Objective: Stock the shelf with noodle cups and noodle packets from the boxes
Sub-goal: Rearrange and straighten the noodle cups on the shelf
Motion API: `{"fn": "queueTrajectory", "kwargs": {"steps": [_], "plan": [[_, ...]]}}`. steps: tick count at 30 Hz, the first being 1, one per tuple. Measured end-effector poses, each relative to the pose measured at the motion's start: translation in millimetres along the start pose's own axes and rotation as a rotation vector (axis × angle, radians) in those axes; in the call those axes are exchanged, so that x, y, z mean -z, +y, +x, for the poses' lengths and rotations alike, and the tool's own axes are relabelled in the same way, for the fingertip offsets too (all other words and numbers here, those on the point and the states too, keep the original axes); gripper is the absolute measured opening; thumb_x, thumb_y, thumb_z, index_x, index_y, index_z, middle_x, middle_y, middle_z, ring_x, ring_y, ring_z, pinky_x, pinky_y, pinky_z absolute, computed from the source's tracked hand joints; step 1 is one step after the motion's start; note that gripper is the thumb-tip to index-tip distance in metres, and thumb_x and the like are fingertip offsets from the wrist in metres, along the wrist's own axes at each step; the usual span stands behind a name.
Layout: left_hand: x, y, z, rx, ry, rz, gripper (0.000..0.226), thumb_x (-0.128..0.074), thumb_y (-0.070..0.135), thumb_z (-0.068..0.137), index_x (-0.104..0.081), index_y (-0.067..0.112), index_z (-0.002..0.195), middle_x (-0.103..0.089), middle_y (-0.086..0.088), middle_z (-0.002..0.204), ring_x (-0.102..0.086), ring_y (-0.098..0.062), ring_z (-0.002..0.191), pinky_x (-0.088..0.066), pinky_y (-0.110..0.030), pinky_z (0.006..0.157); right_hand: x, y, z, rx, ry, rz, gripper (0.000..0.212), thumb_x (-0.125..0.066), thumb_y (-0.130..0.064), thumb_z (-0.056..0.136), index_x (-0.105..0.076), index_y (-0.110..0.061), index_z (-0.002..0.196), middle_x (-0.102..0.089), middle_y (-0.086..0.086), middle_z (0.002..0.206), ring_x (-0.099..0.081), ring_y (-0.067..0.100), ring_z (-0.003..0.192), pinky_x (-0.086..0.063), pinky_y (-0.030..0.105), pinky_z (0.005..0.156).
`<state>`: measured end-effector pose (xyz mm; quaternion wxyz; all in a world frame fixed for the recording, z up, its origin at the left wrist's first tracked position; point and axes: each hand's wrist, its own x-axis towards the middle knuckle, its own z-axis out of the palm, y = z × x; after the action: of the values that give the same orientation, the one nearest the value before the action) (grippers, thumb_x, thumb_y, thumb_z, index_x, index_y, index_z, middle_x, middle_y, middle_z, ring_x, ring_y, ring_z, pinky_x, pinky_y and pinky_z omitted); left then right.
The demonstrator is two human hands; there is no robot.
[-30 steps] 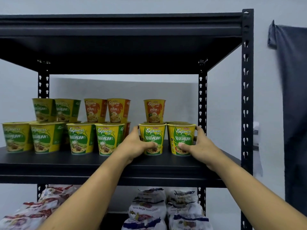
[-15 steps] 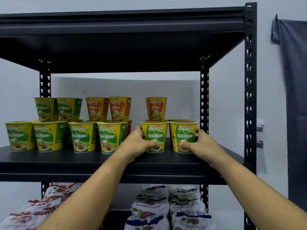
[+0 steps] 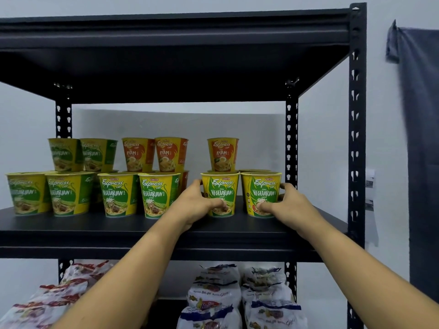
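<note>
Two green-and-yellow Vegetarian noodle cups stand side by side at the right of the black shelf board [image 3: 95, 227]. My left hand [image 3: 194, 204] grips the left of these cups [image 3: 221, 189], thumb across its front. My right hand [image 3: 288, 205] grips the right cup [image 3: 262, 189], thumb on its front and fingers round its right side. Both cups sit upright on the board. Several more Vegetarian cups [image 3: 118, 194] line the front row to the left, with orange Ayam cups [image 3: 171, 154] stacked behind.
The shelf's right front post [image 3: 355, 138] rises close to my right arm. Noodle packets [image 3: 215, 295] in white and blue lie on the level below, red-and-white packets [image 3: 54, 298] at lower left. A dark cloth [image 3: 420, 115] hangs on the wall at right.
Both hands stay on the two right-hand cups. The cups sit slightly further back and the view has shifted a little; nothing was let go.
</note>
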<state>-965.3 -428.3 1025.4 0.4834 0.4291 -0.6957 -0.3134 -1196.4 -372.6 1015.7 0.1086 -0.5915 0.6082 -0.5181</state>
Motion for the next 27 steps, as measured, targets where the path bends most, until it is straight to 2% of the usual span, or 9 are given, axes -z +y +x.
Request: {"fn": "queueTrajectory", "kwargs": {"steps": [3, 6, 10, 16, 20, 22, 25, 27], "plan": [[0.6, -1.5, 0.3, 0.000, -0.013, 0.002, 0.064, -0.091, 0.014, 0.075, -0.053, 0.022, 0.125, -0.072, 0.002, 0.108, -0.068, -0.012, 0.099, -0.054, -0.035, 0.094, -0.1, -0.4, -0.7, 0.007, -0.004, 0.003, 0.056, -0.087, -0.031, 0.079, -0.043, -0.030, 0.112, -0.061, -0.007, 0.104, -0.062, 0.014, 0.097, -0.048, 0.031, 0.080], [1.4, -2.2, -0.8, -0.011, -0.024, 0.001, 0.063, -0.090, 0.013, 0.076, -0.053, 0.022, 0.126, -0.073, 0.004, 0.107, -0.068, -0.008, 0.095, -0.053, -0.027, 0.082, -0.2, -1.0, -1.3, 0.011, -0.003, 0.002, 0.054, -0.087, -0.030, 0.080, -0.044, -0.030, 0.113, -0.061, -0.008, 0.106, -0.062, 0.013, 0.095, -0.047, 0.030, 0.078], [1.6, -1.9, -1.0, -0.010, -0.020, -0.006, 0.064, -0.091, 0.014, 0.075, -0.053, 0.022, 0.127, -0.073, 0.003, 0.108, -0.067, -0.007, 0.096, -0.051, -0.025, 0.078, 0.3, -2.1, -2.5, 0.018, -0.006, 0.009, 0.054, -0.086, -0.029, 0.081, -0.044, -0.030, 0.113, -0.060, -0.008, 0.107, -0.062, 0.013, 0.096, -0.047, 0.028, 0.075], [2.0, -2.3, 0.0, 0.001, -0.020, 0.017, 0.066, -0.091, 0.018, 0.075, -0.052, 0.023, 0.129, -0.072, 0.004, 0.110, -0.067, -0.009, 0.098, -0.053, -0.032, 0.090, 0.2, -3.4, -4.1, 0.023, 0.004, -0.007, 0.056, -0.086, -0.030, 0.080, -0.047, -0.028, 0.119, -0.060, -0.007, 0.108, -0.062, 0.015, 0.099, -0.048, 0.031, 0.081], [1.8, -2.9, 0.9, 0.006, -0.017, 0.045, 0.066, -0.091, 0.020, 0.075, -0.053, 0.025, 0.129, -0.072, 0.004, 0.112, -0.068, -0.013, 0.103, -0.054, -0.039, 0.099, 0.7, -4.3, -6.1, 0.029, 0.023, -0.021, 0.054, -0.086, -0.030, 0.080, -0.043, -0.029, 0.113, -0.059, -0.006, 0.107, -0.060, 0.015, 0.097, -0.045, 0.029, 0.078], [1.4, -2.2, 0.4, 0.004, -0.019, 0.052, 0.061, -0.090, 0.019, 0.077, -0.054, 0.025, 0.126, -0.072, 0.005, 0.110, -0.067, -0.011, 0.101, -0.054, -0.035, 0.095, 0.7, -4.4, -6.6, 0.032, 0.029, -0.031, 0.053, -0.086, -0.030, 0.080, -0.043, -0.028, 0.112, -0.059, -0.006, 0.106, -0.060, 0.015, 0.096, -0.045, 0.029, 0.079], [0.6, -0.2, -1.9, -0.008, -0.023, 0.091, 0.050, -0.087, 0.019, 0.081, -0.056, 0.024, 0.120, -0.071, 0.009, 0.105, -0.065, -0.003, 0.094, -0.050, -0.024, 0.078, 0.4, -4.3, -7.8, 0.036, 0.063, -0.088, 0.054, -0.087, -0.033, 0.079, -0.048, -0.023, 0.115, -0.057, -0.005, 0.103, -0.058, 0.015, 0.093, -0.044, 0.029, 0.078], [0.1, 1.5, -3.3, -0.020, -0.022, 0.143, 0.041, -0.084, 0.022, 0.084, -0.058, 0.026, 0.116, -0.069, 0.013, 0.101, -0.063, 0.000, 0.091, -0.047, -0.019, 0.070, -0.8, -3.2, -7.3, 0.039, 0.124, -0.141, 0.068, -0.088, -0.039, 0.076, -0.049, -0.015, 0.126, -0.056, -0.003, 0.104, -0.055, 0.017, 0.094, -0.044, 0.030, 0.078]]}}
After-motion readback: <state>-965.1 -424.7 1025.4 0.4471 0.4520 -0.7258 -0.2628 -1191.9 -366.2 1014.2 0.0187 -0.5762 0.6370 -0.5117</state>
